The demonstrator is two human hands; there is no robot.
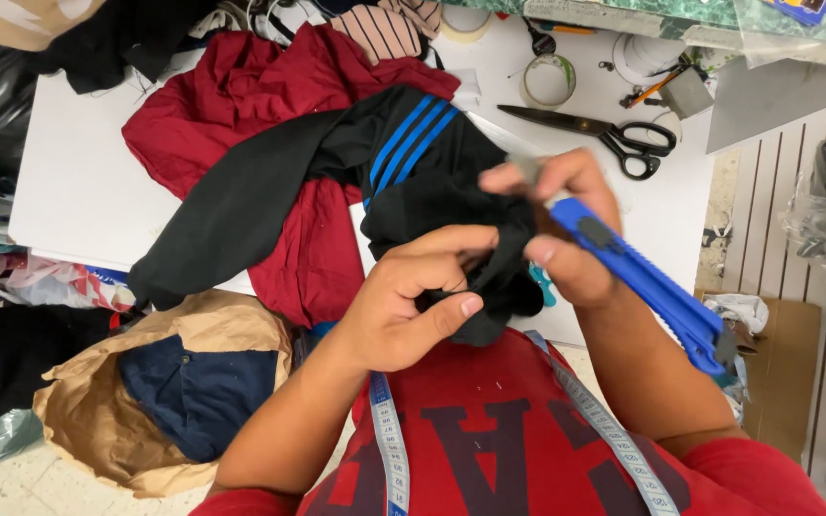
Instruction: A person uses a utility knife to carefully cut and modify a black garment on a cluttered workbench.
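Black garment (413,182), soft and limp, is bunched between both hands; it looks best pinched at a taut fold. Left hand (411,308) clenches the cloth; right hand (566,225) grasps a blue cutter (647,291). Scissors (614,134) lie beyond the right hand.

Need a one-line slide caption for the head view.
Left hand grips black cloth; right hand holds blue knife to it.

Black garment (451,205) and blue utility knife (642,282) in hands.
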